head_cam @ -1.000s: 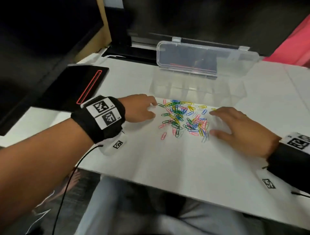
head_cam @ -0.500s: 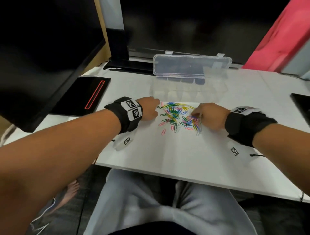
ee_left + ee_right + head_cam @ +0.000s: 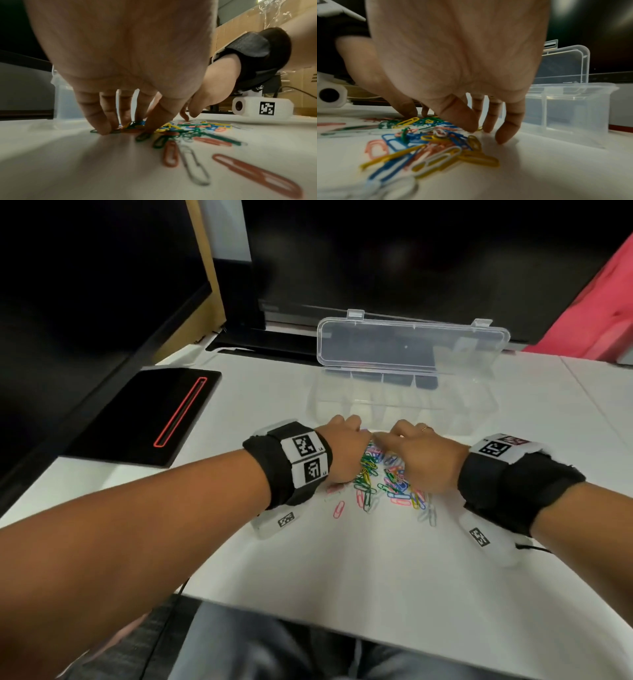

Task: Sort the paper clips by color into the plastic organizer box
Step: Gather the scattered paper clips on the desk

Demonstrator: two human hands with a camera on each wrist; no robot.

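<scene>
Sorting not begun: I had left hand (image 3: 344, 451) and right hand (image 3: 423, 460) fingers spread, pressing paper clips (image 3: 383, 484). Organizer box (image 3: 479, 409) empty. Next: pinch one colour.

Black pad (image 3: 144, 414) on white table (image 3: 342, 570).

Hands (image 3: 346, 453) hide part of paper clips (image 3: 383, 484)

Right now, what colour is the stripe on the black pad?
Red stripe on the black pad; head view shows it best.
</scene>
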